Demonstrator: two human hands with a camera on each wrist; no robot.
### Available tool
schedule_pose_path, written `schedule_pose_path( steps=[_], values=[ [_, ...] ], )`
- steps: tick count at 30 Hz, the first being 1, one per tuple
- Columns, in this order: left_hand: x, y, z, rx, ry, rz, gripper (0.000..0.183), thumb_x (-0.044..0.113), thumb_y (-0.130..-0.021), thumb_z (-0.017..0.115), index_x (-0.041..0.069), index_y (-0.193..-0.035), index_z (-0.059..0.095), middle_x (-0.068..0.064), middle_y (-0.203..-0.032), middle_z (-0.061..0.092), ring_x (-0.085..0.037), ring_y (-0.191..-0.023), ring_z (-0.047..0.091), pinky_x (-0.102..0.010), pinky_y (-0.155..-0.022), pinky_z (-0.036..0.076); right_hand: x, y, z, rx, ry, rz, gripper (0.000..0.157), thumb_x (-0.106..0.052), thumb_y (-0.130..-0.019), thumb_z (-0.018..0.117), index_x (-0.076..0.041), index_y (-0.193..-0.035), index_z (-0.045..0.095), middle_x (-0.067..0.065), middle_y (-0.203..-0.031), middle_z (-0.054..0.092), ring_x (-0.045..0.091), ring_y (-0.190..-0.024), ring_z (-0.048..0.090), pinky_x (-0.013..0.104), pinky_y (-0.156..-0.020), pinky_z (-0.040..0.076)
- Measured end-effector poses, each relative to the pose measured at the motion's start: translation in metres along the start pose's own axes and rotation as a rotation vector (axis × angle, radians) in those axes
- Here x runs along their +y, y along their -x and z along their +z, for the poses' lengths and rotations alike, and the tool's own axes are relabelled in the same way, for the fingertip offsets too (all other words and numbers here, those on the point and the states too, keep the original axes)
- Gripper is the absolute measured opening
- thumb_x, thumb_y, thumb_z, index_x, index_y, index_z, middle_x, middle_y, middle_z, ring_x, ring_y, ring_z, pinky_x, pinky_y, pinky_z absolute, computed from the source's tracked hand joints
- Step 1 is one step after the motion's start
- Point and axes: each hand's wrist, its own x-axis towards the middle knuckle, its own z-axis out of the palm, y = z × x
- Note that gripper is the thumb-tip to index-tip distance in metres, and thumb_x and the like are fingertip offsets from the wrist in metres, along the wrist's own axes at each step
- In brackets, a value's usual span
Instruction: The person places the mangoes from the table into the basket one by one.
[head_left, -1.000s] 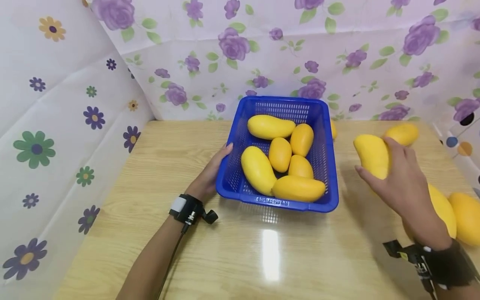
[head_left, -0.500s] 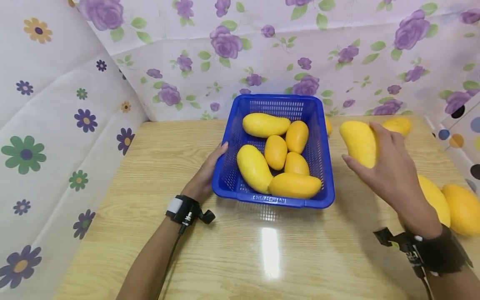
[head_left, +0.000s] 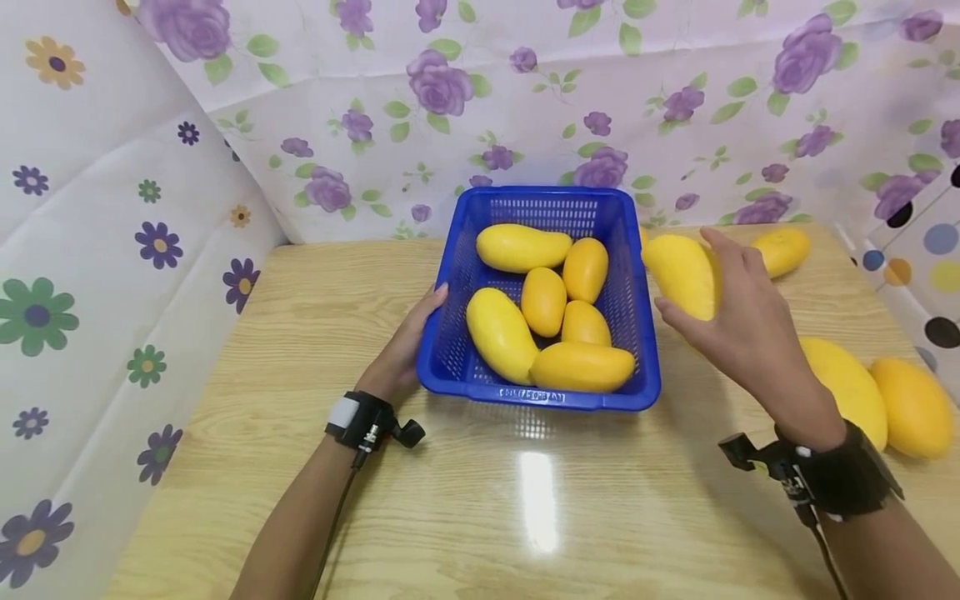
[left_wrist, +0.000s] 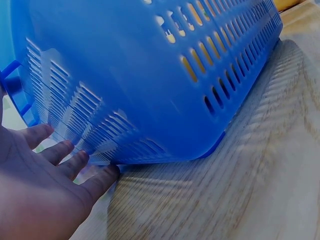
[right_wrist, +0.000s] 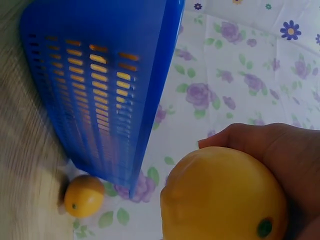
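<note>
**Right hand (head_left: 750,321) grips mango (head_left: 681,273) beside blue basket (head_left: 536,397)**

The held mango is above the desk (head_left: 465,500), just outside the basket's right rim. Inside the basket lie 6 mangoes (head_left: 582,367). The left hand (left_wrist: 42,182), fingers spread, touches the basket's left side. 2 loose mangoes (head_left: 911,408) lie near the right wrist.

The head camera looks forward and down onto the blue plastic basket (head_left: 480,391). Over there, the left wrist camera (head_left: 410,433) faces one side of it, low and close, past the left hand (left_wrist: 47,182). The right wrist camera (head_left: 738,452), tipped sideways, has a mango (right_wrist: 222,192) close up, the basket's opposite side beyond; the head view shares both.
</note>
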Motion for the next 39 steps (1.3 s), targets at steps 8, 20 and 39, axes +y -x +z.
schedule_pose_path(
  steps=[8,20,39],
  values=[
    [-0.001,0.0,0.001,0.024,-0.008,-0.009,0.065,0.053,-0.1,0.044,0.039,-0.157,0.017,-0.012,-0.153,0.033,-0.027,-0.128,0.046,-0.047,-0.103,0.039,-0.006,-0.006,0.005,-0.004,-0.007,-0.002,0.092,-0.045,-0.085,0.071,-0.011,-0.157,0.026,0.03,-0.145,0.036,0.05,-0.117,0.044,0.071,-0.09,0.037],
    [-0.001,-0.002,0.001,0.008,-0.019,-0.004,0.064,0.054,-0.1,0.043,0.04,-0.157,0.018,-0.012,-0.152,0.034,-0.027,-0.126,0.048,-0.05,-0.101,0.041,-0.017,-0.012,0.011,-0.039,-0.015,-0.004,0.092,-0.049,-0.085,0.069,-0.015,-0.158,0.024,0.029,-0.145,0.036,0.047,-0.115,0.044,0.068,-0.089,0.039],
    [0.0,-0.001,0.0,0.03,-0.035,-0.018,0.066,0.056,-0.098,0.045,0.043,-0.156,0.017,-0.005,-0.156,0.03,-0.031,-0.137,0.038,-0.05,-0.105,0.037,-0.029,-0.02,0.023,-0.04,-0.051,-0.037,0.088,-0.047,-0.086,0.069,-0.014,-0.157,0.028,0.029,-0.144,0.038,0.046,-0.111,0.048,0.066,-0.087,0.041]
  ],
)
